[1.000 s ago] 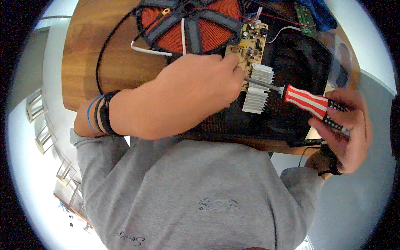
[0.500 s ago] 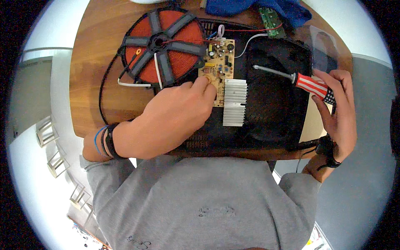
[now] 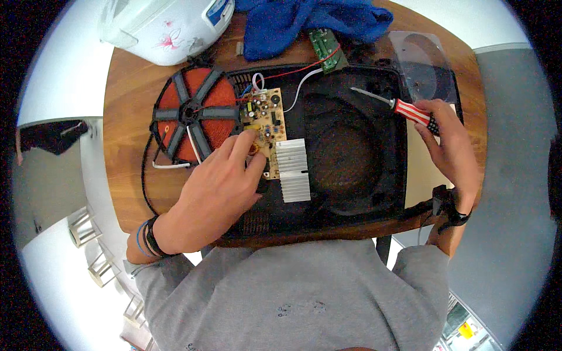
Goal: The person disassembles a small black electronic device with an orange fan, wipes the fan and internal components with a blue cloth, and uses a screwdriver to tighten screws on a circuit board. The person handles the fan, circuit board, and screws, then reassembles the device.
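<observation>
My left hand (image 3: 213, 184) is curled over the left side of a tan circuit board (image 3: 273, 130), its fingertips around a small copper-coloured part there. A silver finned heatsink (image 3: 294, 169) is on the board's lower right. Loosely held in my right hand (image 3: 453, 143) is a screwdriver (image 3: 414, 113) with a red-and-white striped handle. Its tip points left, in the air over the black housing (image 3: 351, 199). Left of the board rests a round copper coil (image 3: 202, 93) with grey spokes. Part of the board is hidden under my left fingers.
A small green circuit board (image 3: 328, 50), wired in red and white, sits at the housing's back edge. Behind it lies a blue cloth (image 3: 281, 32). A white appliance with a flower print (image 3: 170, 38) stands at the back left. A clear plastic piece (image 3: 418, 61) is at the back right.
The view has shifted, so the table things appear farther left and lower, and more of the white appliance shows. My left fingers are more spread at the board. The screwdriver remains in my right hand.
</observation>
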A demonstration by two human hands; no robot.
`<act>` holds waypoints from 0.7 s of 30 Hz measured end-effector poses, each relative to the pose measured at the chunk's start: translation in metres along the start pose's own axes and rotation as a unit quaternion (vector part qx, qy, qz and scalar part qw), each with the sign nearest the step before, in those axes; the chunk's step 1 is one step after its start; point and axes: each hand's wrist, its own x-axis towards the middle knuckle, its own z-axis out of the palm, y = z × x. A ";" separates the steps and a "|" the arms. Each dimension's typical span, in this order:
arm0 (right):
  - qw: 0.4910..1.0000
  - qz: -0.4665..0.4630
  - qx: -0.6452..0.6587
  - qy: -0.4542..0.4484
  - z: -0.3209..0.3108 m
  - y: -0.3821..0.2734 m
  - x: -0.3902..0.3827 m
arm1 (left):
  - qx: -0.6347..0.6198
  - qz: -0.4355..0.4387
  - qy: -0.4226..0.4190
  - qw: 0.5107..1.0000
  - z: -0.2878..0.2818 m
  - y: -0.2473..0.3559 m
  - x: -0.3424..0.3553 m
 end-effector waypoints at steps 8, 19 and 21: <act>0.998 0.013 0.041 -0.053 0.014 -0.011 -0.006 | 0.091 0.029 -0.056 0.994 0.002 0.009 0.009; 0.990 0.081 0.101 -0.063 0.014 0.013 -0.005 | 0.142 0.034 -0.030 0.989 0.002 0.004 0.016; 0.985 0.112 0.105 -0.079 0.012 0.006 -0.004 | 0.146 0.037 -0.027 0.988 0.003 0.002 0.013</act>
